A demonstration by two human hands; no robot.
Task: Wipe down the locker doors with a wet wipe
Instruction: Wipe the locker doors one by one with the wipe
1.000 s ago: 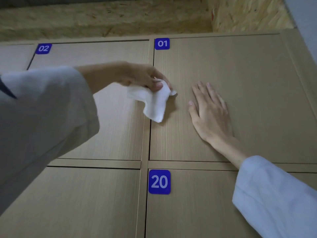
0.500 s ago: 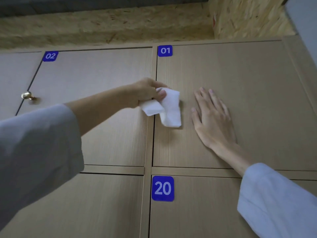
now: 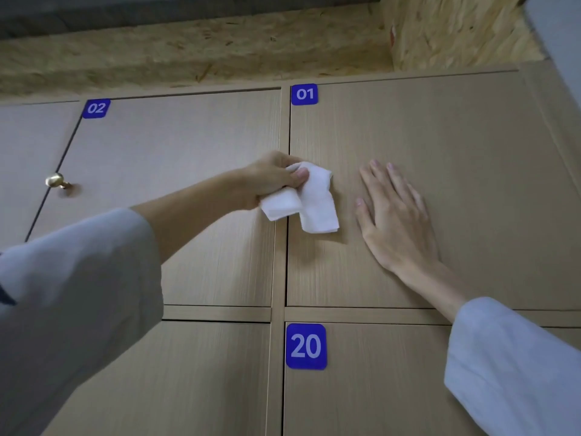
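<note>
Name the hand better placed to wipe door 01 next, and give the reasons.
Left. The left hand already grips the wet wipe at the left edge of door 01. The right hand lies flat on that door, holding nothing.

White wet wipe — crumpled, drooping — against door 01 near its left edge.

Chipboard wall above; brass knob at left; grey ceiling strip.

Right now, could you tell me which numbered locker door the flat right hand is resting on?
Door 01, top right: the right hand lies flat on it, unlike doors 02 and 20.
</note>
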